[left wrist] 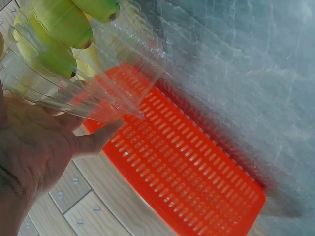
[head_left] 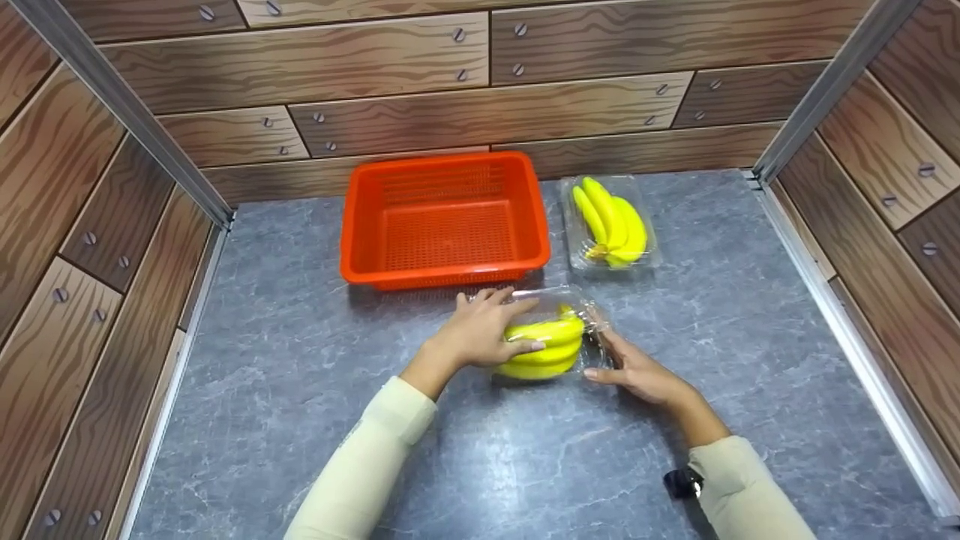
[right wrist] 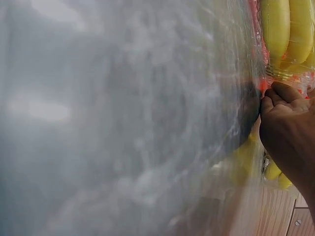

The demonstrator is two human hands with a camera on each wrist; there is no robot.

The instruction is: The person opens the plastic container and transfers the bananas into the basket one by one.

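Observation:
A clear plastic clamshell box (head_left: 551,294) holds a bunch of yellow bananas (head_left: 546,351), in front of the orange basket in the head view. My left hand (head_left: 476,334) grips the box's left side, thumb over the front and fingers spread along the far edge. At the opposite end, my right hand (head_left: 641,375) holds the box with its thumb at the near corner and its fingers along the side. In the left wrist view the box hangs tilted over the left palm (left wrist: 34,142). The right fingers (right wrist: 283,96) lie against the box's end, partly hidden.
An orange perforated basket (head_left: 446,276) stands near the back wall, nothing inside it. To its right lies a second clear box with bananas (head_left: 615,225). Wood-patterned walls (head_left: 390,120) and metal rails (head_left: 855,345) border the grey marbled tabletop (head_left: 300,375).

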